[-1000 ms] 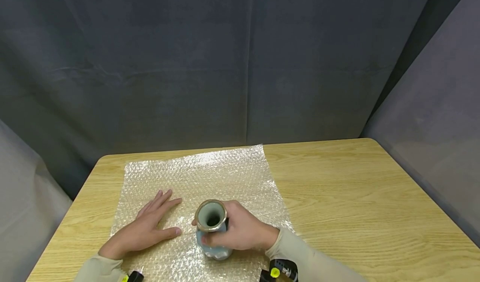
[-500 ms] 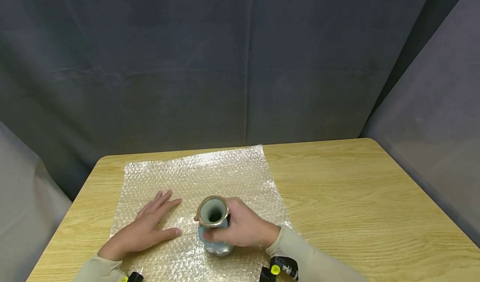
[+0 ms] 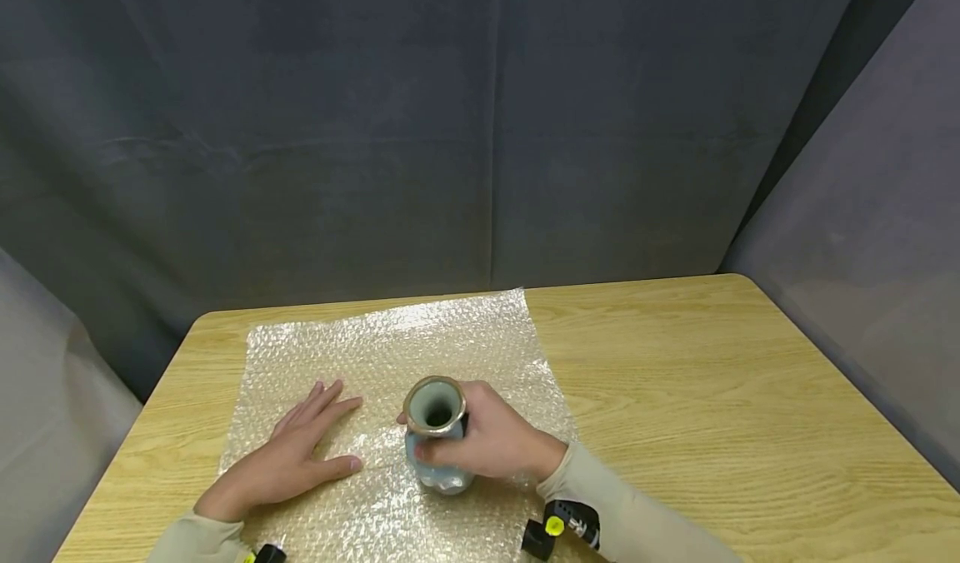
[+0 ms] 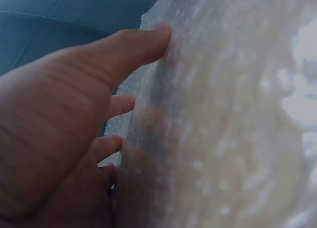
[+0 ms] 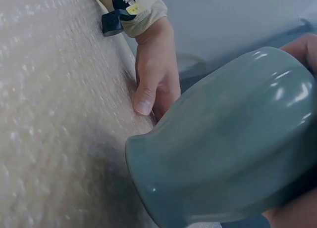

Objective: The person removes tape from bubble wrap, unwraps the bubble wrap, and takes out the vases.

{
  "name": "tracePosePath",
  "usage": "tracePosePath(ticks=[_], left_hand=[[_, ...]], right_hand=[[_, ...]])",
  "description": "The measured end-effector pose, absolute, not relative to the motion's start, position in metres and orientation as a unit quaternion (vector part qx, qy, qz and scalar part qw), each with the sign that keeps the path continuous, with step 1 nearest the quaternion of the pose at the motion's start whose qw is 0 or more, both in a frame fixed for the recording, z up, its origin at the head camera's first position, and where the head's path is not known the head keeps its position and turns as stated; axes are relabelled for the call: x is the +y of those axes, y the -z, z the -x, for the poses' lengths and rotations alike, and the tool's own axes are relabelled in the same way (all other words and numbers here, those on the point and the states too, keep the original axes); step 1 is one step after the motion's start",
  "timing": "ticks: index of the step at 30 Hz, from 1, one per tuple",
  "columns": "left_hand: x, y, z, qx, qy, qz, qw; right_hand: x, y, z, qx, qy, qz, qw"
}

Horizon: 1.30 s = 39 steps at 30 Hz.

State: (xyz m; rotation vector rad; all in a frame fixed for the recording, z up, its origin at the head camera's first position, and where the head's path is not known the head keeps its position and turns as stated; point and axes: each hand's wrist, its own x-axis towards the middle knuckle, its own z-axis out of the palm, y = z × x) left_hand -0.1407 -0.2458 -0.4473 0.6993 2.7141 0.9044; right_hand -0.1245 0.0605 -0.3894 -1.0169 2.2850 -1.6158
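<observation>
A glazed blue-green ceramic vase (image 3: 444, 473) with a wide brown-rimmed mouth stands roughly upright over the sheet of bubble wrap (image 3: 442, 338). My right hand (image 3: 498, 434) grips it around the body below the mouth, thumb at the front; the fingers are largely behind the vase. In the right wrist view the foot of the vase (image 5: 223, 139) is close to the wrap, a dark shadow beside it; I cannot tell if they touch. Spread out on the wrap to the left, my left hand (image 3: 288, 456) rests with fingers straight, its thumb (image 4: 133, 50) apart from them.
Under the wrap lies a wooden table (image 3: 712, 396), its bare surface showing mostly to the right. A dark curtain (image 3: 375, 130) hangs behind it, and paler cloth (image 3: 862, 230) flanks both sides. Each wrist carries a small black camera (image 3: 538, 538).
My right hand and the vase have shifted a little away from me and to the right. The left hand and the bubble wrap have stayed in place.
</observation>
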Motion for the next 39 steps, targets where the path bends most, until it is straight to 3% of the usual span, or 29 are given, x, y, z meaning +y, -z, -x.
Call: tracePosePath(ticks=[20, 39], left_hand=[[-0.245, 0.446, 0.14, 0.916, -0.309, -0.233, 0.107], [-0.245, 0.445, 0.139, 0.915, -0.312, -0.232, 0.109]], right_hand=[[0.073, 0.389, 0.137, 0.764, 0.549, 0.337, 0.032], [0.078, 0.39, 0.142, 0.773, 0.557, 0.3, 0.041]])
